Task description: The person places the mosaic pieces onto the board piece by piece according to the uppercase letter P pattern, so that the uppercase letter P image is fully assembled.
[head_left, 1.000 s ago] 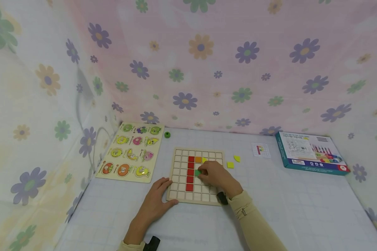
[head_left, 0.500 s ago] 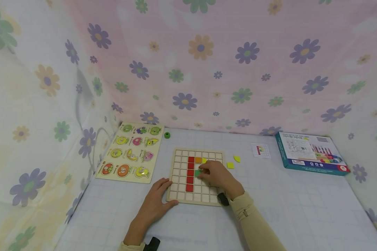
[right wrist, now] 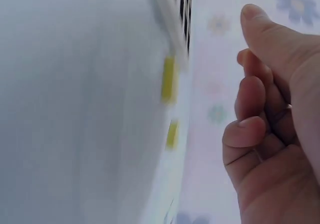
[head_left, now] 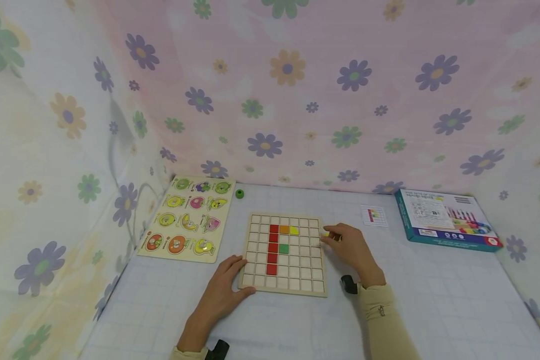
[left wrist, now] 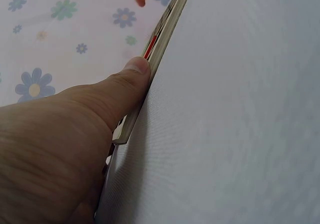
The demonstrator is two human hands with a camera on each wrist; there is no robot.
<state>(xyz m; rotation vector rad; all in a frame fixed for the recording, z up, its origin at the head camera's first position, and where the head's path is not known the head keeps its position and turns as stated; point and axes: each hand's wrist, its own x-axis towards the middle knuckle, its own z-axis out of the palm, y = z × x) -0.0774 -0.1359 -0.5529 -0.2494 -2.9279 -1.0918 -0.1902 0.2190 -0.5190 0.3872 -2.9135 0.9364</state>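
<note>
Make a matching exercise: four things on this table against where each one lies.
Things:
1. green tile
2. green bead
3. blue box
4. fruit puzzle board

Places:
A. far right of the table
B. inside the grid board, beside the red column
C. left of the grid board
D. just past the fruit puzzle's far right corner

Pairs: 1-B, 2-D, 3-A, 4-C

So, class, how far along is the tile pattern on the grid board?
Done: a red column, an orange, a yellow and a green tile sit in the grid board, steadied by the left hand. In hand: the right hand reaches the loose yellow tiles. Left: most cells are unfilled.
</note>
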